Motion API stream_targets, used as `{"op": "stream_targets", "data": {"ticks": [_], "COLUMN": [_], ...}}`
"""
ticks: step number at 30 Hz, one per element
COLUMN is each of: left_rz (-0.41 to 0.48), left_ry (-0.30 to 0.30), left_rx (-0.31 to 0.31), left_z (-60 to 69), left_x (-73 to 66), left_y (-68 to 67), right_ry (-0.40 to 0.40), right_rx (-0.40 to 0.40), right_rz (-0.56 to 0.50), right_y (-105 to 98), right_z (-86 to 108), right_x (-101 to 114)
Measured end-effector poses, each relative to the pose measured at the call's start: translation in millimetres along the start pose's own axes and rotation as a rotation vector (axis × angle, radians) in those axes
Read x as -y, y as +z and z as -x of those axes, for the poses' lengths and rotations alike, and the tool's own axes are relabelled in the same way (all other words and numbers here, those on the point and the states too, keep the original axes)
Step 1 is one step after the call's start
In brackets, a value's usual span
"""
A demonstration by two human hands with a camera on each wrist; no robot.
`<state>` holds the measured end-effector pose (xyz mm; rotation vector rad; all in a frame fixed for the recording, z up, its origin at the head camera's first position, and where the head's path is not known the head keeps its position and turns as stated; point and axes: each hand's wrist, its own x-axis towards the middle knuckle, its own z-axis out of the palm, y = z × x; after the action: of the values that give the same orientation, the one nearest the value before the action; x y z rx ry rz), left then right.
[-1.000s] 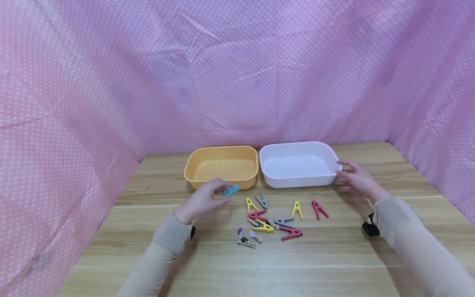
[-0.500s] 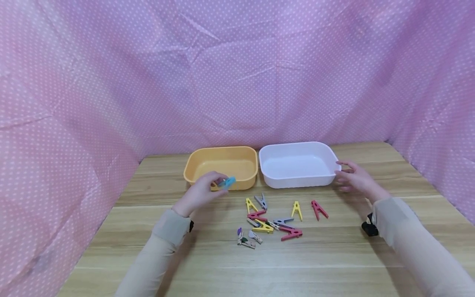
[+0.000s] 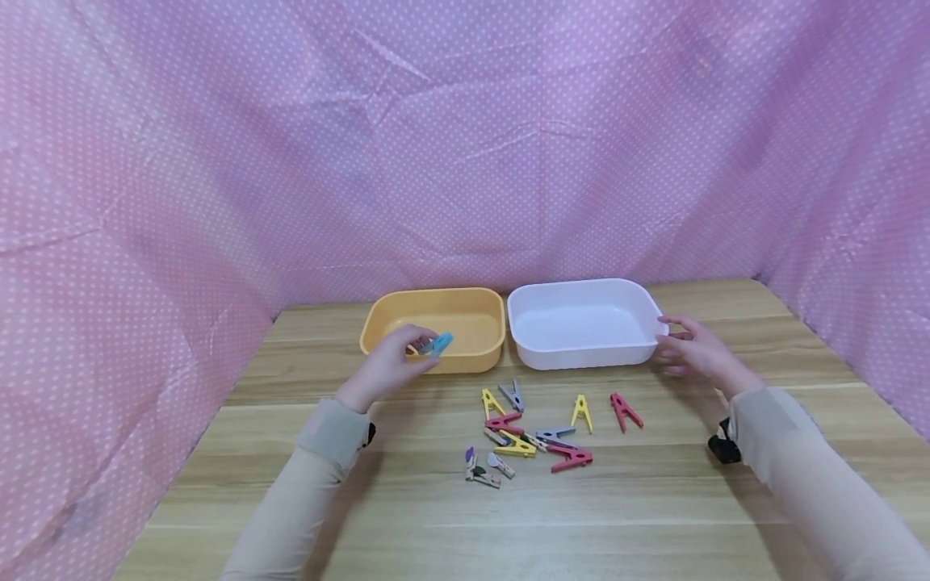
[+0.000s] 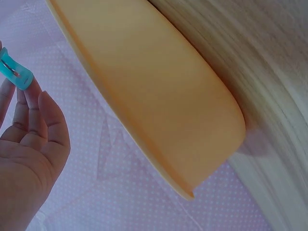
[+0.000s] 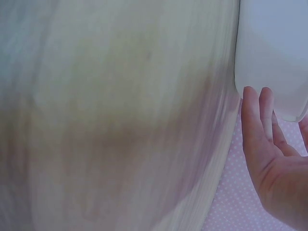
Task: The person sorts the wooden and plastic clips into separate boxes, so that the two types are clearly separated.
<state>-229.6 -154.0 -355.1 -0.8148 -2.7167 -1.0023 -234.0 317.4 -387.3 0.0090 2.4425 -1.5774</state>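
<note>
My left hand (image 3: pixel 391 361) pinches a light blue clothespin (image 3: pixel 440 344) above the near rim of the yellow-orange bin (image 3: pixel 465 363). In the left wrist view the clothespin (image 4: pixel 17 72) sits between the fingertips, beside the outer wall of the bin (image 4: pixel 163 91). At the right end of the white bin (image 3: pixel 588 357), my right hand (image 3: pixel 693 353) rests its fingers against the wall. Those fingers look fairly straight in the right wrist view, touching the white bin (image 5: pixel 274 57).
Yellow (image 3: pixel 581 411), red (image 3: pixel 625 411) and grey clothespins (image 3: pixel 512 395) lie scattered on the wooden table (image 3: pixel 581 516). Small wooden clips (image 3: pixel 485 476) with coloured tops lie nearer. A pink dotted cloth (image 3: pixel 465 161) hangs behind the bins.
My left hand has risen and moved away from me and slightly left, carrying the blue clothespin from in front of the yellow-orange bin to over its rim. The right hand stays put.
</note>
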Motion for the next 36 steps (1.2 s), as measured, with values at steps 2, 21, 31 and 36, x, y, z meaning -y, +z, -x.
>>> {"op": "stream_targets", "data": {"ticks": [2, 21, 31, 36], "left_rz": [0.005, -0.076, -0.067, -0.064], "left_ry": [-0.009, -0.037, -0.087, -0.127], "left_rx": [-0.001, 0.019, -0.006, 0.005], "left_z": [-2.0, -12.1, -19.7, -25.8], "left_x": [0.4, 3.1, 0.8, -0.8], "left_y": [-2.0, -9.4, -10.5, -12.5], "right_ry": [0.003, -0.006, 0.010, 0.014], "right_rx": [0.000, 0.006, 0.007, 0.007], "right_rz": [0.004, -0.014, -0.004, 0.002], "right_y": [-0.4, 0.2, -1.7, -1.5], "right_z": [0.2, 0.4, -0.7, -1.0], "right_x": [0.3, 2.4, 2.9, 3.1]}}
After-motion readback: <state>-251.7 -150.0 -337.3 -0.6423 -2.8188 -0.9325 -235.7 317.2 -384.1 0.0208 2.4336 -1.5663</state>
